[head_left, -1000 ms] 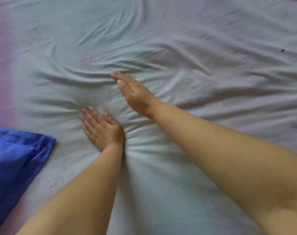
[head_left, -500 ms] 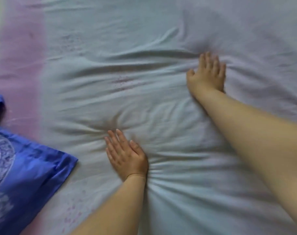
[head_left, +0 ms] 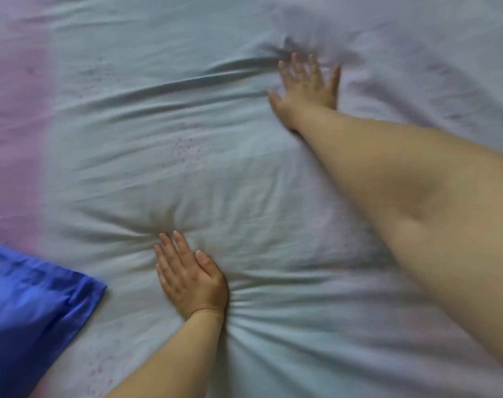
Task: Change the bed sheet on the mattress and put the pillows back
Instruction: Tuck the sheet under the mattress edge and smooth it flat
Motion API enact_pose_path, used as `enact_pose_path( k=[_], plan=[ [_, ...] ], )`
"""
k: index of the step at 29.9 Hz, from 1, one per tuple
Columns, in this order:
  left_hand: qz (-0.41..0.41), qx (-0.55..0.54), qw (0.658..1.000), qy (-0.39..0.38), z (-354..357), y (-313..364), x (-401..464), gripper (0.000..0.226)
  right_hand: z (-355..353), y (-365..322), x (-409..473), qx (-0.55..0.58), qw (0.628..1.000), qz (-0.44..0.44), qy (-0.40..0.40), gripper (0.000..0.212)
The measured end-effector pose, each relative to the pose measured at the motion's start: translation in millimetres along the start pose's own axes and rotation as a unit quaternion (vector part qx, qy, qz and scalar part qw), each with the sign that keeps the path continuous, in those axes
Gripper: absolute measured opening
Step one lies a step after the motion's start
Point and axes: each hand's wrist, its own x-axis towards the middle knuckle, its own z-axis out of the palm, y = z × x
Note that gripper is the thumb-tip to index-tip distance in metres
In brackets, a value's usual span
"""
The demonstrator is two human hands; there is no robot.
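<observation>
The bed sheet (head_left: 215, 173) is pale blue-grey, shading to pink along its left side, with faint specks of pink print near the middle. It lies spread across the mattress, not flat: long creases run across it, and folds gather into tight puckers in two places. A bright blue pillow (head_left: 29, 317) with a pale pattern lies on the sheet at the lower left.

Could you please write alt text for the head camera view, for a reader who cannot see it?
Two bare hands press flat on a wrinkled pale bed sheet: the left hand near, the right hand reaching farther away. A blue pillow lies at lower left.
</observation>
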Motion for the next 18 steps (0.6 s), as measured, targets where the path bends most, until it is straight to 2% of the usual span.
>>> enact_pose_path(
  k=[4, 6, 7, 8, 9, 10, 11, 12, 13, 14, 16, 18],
  plan=[
    [-0.005, 0.000, 1.000, -0.003, -0.9, 2.0, 3.1, 0.060, -21.4, 146.9, -17.0, -0.016, 0.981, 0.187, 0.049, 0.067],
    [-0.002, 0.006, 1.000, -0.002, -1.1, 4.3, 3.4, 0.060, -30.0, 166.0, -36.0, 0.030, 0.957, 0.282, 0.065, 0.062],
    [-0.005, 0.007, 1.000, 0.000, -1.8, 5.3, 3.5, 0.060, -33.2, 155.8, -47.9, 0.064, 0.950, 0.296, 0.079, 0.060],
    [-0.009, 0.006, 1.000, 0.002, -1.7, 5.2, 3.2, 0.060, -35.9, 133.9, -62.6, 0.099, 0.953, 0.269, 0.093, 0.059],
    [-0.010, 0.004, 1.000, 0.000, -2.4, 4.6, 2.0, 0.060, -30.8, 105.4, -79.4, 0.119, 0.969, 0.193, 0.095, 0.060],
    [-0.011, 0.003, 1.000, -0.004, -3.3, 3.9, 1.0, 0.059, -18.9, 69.8, -100.8, 0.120, 0.988, 0.073, 0.071, 0.062],
    [-0.013, 0.001, 1.000, -0.006, -4.1, 5.1, 0.3, 0.059, -4.2, 33.2, -126.9, 0.104, 0.993, -0.053, 0.023, 0.066],
    [-0.017, -0.004, 1.000, -0.003, -3.4, 6.2, 0.1, 0.058, 5.2, 8.0, -156.8, 0.078, 0.987, -0.134, -0.042, 0.070],
    [-0.018, -0.009, 1.000, 0.001, -3.2, 7.6, 0.0, 0.057, 16.2, 5.8, -176.1, 0.046, 0.983, -0.163, -0.070, 0.072],
    [-0.012, -0.009, 1.000, 0.002, -2.7, 8.5, -0.6, 0.056, 22.4, 31.8, -186.7, 0.025, 0.987, -0.146, -0.061, 0.071],
    [-0.009, -0.005, 1.000, 0.002, -3.8, 6.0, -0.2, 0.055, 20.7, 129.2, -199.6, 0.013, 1.000, -0.001, 0.022, 0.066],
    [-0.021, 0.013, 0.999, -0.024, -13.7, 4.4, 0.6, 0.054, 5.7, 242.5, -222.2, 0.004, 0.988, 0.131, 0.086, 0.063]
  ],
)
